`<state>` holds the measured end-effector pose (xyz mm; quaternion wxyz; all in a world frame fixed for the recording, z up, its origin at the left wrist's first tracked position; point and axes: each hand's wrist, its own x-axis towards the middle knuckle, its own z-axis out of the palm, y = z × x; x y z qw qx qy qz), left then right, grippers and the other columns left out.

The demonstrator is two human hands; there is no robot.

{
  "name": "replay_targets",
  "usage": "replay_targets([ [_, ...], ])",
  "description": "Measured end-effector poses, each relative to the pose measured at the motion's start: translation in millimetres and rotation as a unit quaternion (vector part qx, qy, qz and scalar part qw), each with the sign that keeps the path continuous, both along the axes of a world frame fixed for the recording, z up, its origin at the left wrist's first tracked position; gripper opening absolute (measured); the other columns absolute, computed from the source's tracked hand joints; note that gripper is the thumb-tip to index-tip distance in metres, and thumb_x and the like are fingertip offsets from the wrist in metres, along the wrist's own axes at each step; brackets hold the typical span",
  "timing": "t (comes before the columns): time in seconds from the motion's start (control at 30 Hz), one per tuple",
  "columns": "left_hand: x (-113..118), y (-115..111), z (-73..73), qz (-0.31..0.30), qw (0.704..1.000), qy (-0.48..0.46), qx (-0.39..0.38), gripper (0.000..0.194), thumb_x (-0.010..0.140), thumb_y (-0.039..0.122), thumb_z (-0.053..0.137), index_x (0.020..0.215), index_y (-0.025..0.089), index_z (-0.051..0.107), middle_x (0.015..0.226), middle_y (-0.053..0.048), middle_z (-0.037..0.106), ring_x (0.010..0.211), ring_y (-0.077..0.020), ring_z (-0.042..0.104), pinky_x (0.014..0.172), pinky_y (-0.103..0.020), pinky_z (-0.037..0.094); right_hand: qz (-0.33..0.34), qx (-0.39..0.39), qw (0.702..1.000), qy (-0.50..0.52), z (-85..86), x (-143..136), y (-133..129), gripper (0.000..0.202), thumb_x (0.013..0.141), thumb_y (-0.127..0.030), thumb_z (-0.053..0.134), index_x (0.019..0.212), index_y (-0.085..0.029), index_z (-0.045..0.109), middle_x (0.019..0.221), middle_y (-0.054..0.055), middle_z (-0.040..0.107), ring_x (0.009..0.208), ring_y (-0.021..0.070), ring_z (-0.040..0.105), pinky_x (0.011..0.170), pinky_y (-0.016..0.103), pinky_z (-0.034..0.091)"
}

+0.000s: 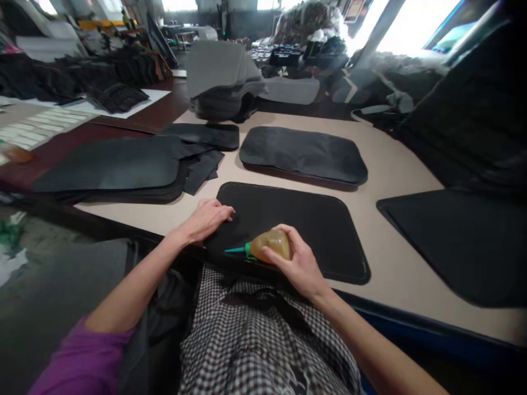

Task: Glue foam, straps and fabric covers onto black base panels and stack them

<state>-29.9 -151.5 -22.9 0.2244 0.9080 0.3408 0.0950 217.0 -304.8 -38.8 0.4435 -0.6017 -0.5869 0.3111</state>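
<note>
— At the near edge of the tan table (395, 164), in the head view, what does the right hand (302, 262) have?
— A squeeze bottle (272, 245) of yellowish liquid. Fingers and thumb are clamped around its rounded body, and it lies tilted on its side, above the near part of a black panel (304, 219).
— Which way does the nozzle (234, 250) point?
— To the left, out of a green cap (248, 251), toward the side where the left hand (209, 218) is.
— And that hand's grip?
— It lies palm down at the panel's left end, fingers bent and close together. The underside is hidden, so I can't tell whether it pinches anything.
— What stands around them?
— Just behind the panel, a stack of black panels (302, 154). To the left, a wider dark stack (127, 164) with small black pieces (203, 169) at its right end. Farther back, a grey stack (220, 68); off to the right, another dark panel (465, 236). A checked apron (247, 340) shows below the table edge.
</note>
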Motion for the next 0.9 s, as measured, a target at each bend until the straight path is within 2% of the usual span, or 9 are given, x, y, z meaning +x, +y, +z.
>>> replay_targets([
  [0.2, 0.7, 0.1, 12.3, 0.026, 0.997, -0.032, -0.06, 0.067, 0.107, 0.05, 0.014, 0.113, 0.021, 0.074, 0.116, -0.004, 0.075, 0.112, -0.0232, 0.056, 0.108, -0.042, 0.032, 0.029, 0.055, 0.998, -0.028, -3.1, -39.5, 34.7, 0.044, 0.084, -0.045, 0.076, 0.117, -0.023, 0.057, 0.113, 0.007, 0.065, 0.102, 0.0264, 0.064, 0.095, 0.042, 0.051],
  [0.3, 0.1, 0.5, 13.0, 0.022, 0.997, -0.023, -0.071, 0.064, 0.107, 0.05, 0.015, 0.122, 0.021, 0.07, 0.114, -0.005, 0.075, 0.111, -0.0235, 0.055, 0.109, -0.043, 0.032, 0.017, 0.066, 0.997, -0.024, -0.3, -36.9, 41.4, 0.047, 0.083, -0.046, 0.077, 0.118, -0.022, 0.057, 0.114, 0.007, 0.065, 0.103, 0.0264, 0.063, 0.096, 0.041, 0.05],
  [0.37, -1.7, 0.6, 12.2, 0.03, 0.996, -0.027, -0.082, 0.063, 0.107, 0.05, 0.015, 0.125, 0.022, 0.069, 0.117, -0.005, 0.074, 0.112, -0.0233, 0.055, 0.109, -0.043, 0.032, -0.006, 0.043, 0.999, 0.01, 3.3, -20.8, 39.6, 0.048, 0.082, -0.047, 0.078, 0.118, -0.023, 0.058, 0.112, 0.006, 0.065, 0.099, 0.0251, 0.063, 0.091, 0.039, 0.052],
  [0.47, -6.3, 3.1, 5.3, 0.023, 0.995, -0.039, -0.085, 0.059, 0.107, 0.048, 0.017, 0.127, 0.025, 0.067, 0.12, -0.004, 0.072, 0.115, -0.0235, 0.054, 0.11, -0.043, 0.032, -0.043, -0.004, 0.984, 0.176, 7.9, 24.3, 28.6, 0.044, 0.083, -0.045, 0.076, 0.119, -0.027, 0.058, 0.105, 0.002, 0.065, 0.086, 0.0205, 0.063, 0.066, 0.029, 0.053],
  [0.53, -7.8, 8.3, -4.2, -0.002, 0.997, -0.048, -0.067, 0.055, 0.107, 0.046, 0.019, 0.129, 0.027, 0.066, 0.12, -0.005, 0.072, 0.117, -0.0239, 0.054, 0.111, -0.042, 0.033, -0.072, -0.003, 0.941, 0.33, 9.8, 64.5, 18.7, 0.043, 0.081, -0.041, 0.077, 0.119, -0.028, 0.059, 0.106, 0.001, 0.067, 0.081, 0.0181, 0.064, 0.056, 0.024, 0.05],
  [0.63, -2.8, 17.5, -20.0, -0.02, 0.998, -0.051, -0.019, 0.047, 0.105, 0.046, 0.028, 0.128, 0.028, 0.065, 0.113, -0.005, 0.072, 0.113, -0.0242, 0.057, 0.108, -0.042, 0.037, -0.123, 0.04, 0.864, 0.486, 12.3, 131.3, 6.7, 0.042, 0.072, -0.028, 0.08, 0.111, -0.027, 0.064, 0.108, 0.002, 0.07, 0.088, 0.0178, 0.068, 0.065, 0.025, 0.057],
  [0.73, 5.5, 19.6, -27.4, 0.023, 0.996, -0.063, 0.05, 0.039, 0.101, 0.05, 0.044, 0.12, 0.027, 0.068, 0.105, -0.005, 0.072, 0.105, -0.0243, 0.06, 0.103, -0.042, 0.041, -0.191, 0.091, 0.809, 0.549, 14.8, 195.6, 6.1, 0.038, 0.067, -0.02, 0.076, 0.104, -0.025, 0.068, 0.109, 0.003, 0.071, 0.098, 0.0212, 0.069, 0.077, 0.033, 0.062],
  [0.8, 6.4, 16.6, -26.1, 0.066, 0.99, -0.088, 0.084, 0.037, 0.099, 0.052, 0.05, 0.117, 0.025, 0.068, 0.103, -0.006, 0.071, 0.101, -0.024, 0.061, 0.098, -0.041, 0.045, -0.248, 0.098, 0.783, 0.562, 16.0, 231.3, 15.1, 0.031, 0.073, -0.02, 0.072, 0.104, -0.021, 0.07, 0.111, 0.009, 0.072, 0.1, 0.0238, 0.07, 0.078, 0.038, 0.062],
  [0.9, -5.3, 9.0, -18.4, 0.121, 0.98, -0.108, 0.112, 0.035, 0.1, 0.048, 0.05, 0.117, 0.023, 0.068, 0.105, -0.007, 0.071, 0.1, -0.0233, 0.062, 0.095, -0.039, 0.047, -0.303, 0.1, 0.763, 0.562, 20.3, 266.5, 39.8, 0.016, 0.084, -0.015, 0.067, 0.098, -0.016, 0.072, 0.107, 0.013, 0.071, 0.09, 0.0201, 0.071, 0.074, 0.034, 0.058],
])
